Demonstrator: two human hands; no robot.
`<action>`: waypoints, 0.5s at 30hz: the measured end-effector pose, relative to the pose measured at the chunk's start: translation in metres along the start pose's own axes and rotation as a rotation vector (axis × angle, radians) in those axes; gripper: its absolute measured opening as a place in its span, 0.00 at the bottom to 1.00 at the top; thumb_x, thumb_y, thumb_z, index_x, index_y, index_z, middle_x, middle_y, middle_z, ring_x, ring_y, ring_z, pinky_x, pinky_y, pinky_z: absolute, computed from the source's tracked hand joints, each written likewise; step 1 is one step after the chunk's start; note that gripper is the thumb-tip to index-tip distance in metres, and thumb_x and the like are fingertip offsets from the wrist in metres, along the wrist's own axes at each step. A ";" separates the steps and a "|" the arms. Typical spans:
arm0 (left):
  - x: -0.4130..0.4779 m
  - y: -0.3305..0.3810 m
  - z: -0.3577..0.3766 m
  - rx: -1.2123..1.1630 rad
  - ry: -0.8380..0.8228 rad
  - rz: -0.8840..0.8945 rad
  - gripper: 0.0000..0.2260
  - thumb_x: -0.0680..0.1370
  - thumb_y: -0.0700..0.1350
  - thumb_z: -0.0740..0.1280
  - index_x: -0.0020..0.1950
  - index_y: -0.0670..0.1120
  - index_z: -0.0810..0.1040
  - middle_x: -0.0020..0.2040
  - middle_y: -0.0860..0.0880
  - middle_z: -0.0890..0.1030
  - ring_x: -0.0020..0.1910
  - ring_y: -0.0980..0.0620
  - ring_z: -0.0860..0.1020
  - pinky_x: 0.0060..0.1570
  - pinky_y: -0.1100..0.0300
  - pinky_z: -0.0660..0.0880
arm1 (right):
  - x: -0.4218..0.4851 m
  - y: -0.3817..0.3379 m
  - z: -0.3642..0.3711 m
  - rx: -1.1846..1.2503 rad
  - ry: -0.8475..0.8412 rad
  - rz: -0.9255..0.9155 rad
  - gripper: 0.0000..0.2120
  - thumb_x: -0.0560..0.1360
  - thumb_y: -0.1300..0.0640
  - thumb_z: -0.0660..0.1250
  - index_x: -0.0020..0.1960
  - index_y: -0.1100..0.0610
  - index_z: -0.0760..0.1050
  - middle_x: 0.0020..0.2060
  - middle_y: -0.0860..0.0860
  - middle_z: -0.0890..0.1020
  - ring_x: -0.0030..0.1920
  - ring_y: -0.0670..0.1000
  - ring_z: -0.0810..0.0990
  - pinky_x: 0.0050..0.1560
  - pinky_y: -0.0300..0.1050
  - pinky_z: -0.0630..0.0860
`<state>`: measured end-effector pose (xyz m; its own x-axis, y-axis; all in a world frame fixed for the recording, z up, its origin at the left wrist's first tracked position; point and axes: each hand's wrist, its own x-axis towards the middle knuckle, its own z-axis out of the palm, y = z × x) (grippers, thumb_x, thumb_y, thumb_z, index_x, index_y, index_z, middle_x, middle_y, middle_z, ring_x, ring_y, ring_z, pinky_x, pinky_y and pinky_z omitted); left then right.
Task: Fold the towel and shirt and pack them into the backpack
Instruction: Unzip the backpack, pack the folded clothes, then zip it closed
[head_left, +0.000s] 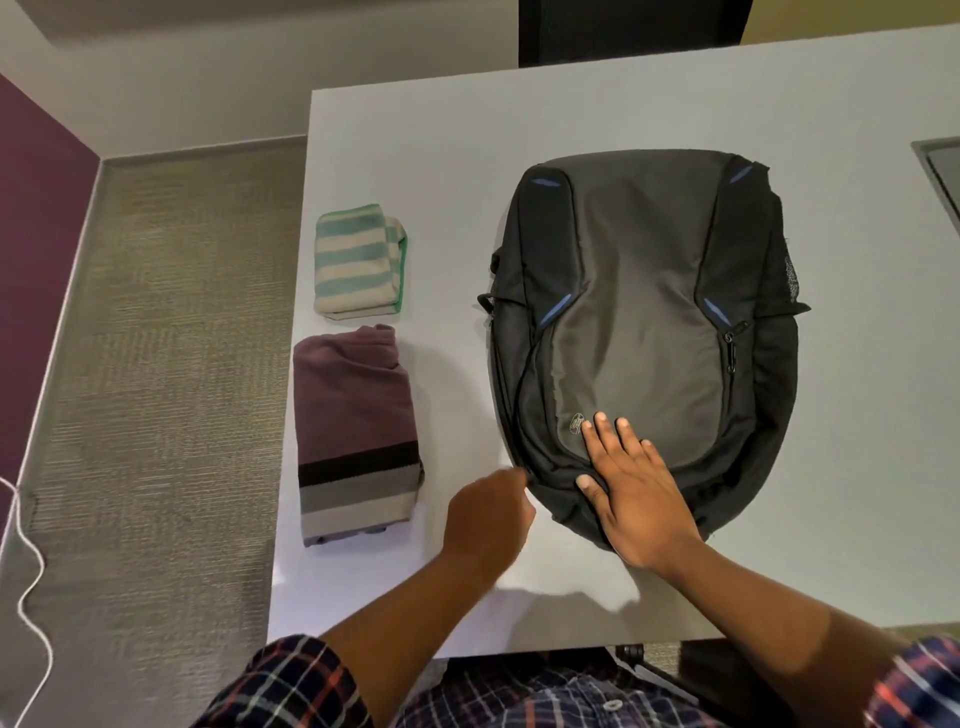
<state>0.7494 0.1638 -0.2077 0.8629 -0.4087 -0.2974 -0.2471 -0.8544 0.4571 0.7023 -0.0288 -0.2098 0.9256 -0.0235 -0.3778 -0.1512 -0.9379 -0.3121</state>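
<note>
A black and grey backpack (644, 312) lies flat on the white table (447, 156), its top end nearest me. My right hand (631, 493) rests flat on its near end, fingers spread, holding nothing. My left hand (491, 514) is blurred; its fingers are pinched together against the backpack's near-left edge, where the zipper line runs. A folded teal and cream striped towel (358, 260) sits at the table's left edge. Just nearer me lies a folded purple shirt (353, 415) with black and grey bands. Both are apart from the backpack.
The table's left edge runs close beside the towel and shirt, with carpeted floor (171, 364) below. A white cable (31, 571) trails on the floor at far left. A grey flat object (943, 171) shows at the right edge. A dark chair back (623, 31) stands beyond the table.
</note>
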 end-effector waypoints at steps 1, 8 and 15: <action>-0.009 0.006 0.005 -0.014 -0.028 0.012 0.06 0.78 0.43 0.60 0.46 0.46 0.76 0.41 0.46 0.80 0.38 0.45 0.79 0.36 0.57 0.69 | 0.000 -0.001 0.000 0.007 0.007 0.001 0.34 0.76 0.34 0.32 0.79 0.46 0.37 0.78 0.43 0.40 0.77 0.46 0.35 0.76 0.45 0.37; -0.024 0.023 0.006 -0.082 -0.035 0.004 0.06 0.76 0.45 0.59 0.40 0.49 0.65 0.40 0.47 0.77 0.37 0.44 0.76 0.34 0.57 0.65 | 0.001 -0.004 -0.006 0.136 0.017 -0.020 0.34 0.79 0.33 0.40 0.80 0.48 0.43 0.78 0.43 0.43 0.78 0.47 0.38 0.77 0.46 0.41; -0.028 0.015 -0.006 -0.048 -0.032 0.043 0.10 0.77 0.46 0.59 0.38 0.50 0.63 0.36 0.52 0.68 0.35 0.45 0.74 0.32 0.58 0.62 | -0.031 -0.044 -0.038 0.441 0.336 0.167 0.13 0.76 0.50 0.69 0.34 0.51 0.74 0.25 0.44 0.76 0.29 0.45 0.75 0.34 0.47 0.73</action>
<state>0.7238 0.1638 -0.1877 0.8372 -0.4551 -0.3033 -0.2613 -0.8200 0.5092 0.6931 0.0000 -0.1516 0.9253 -0.3347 -0.1783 -0.3683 -0.6809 -0.6330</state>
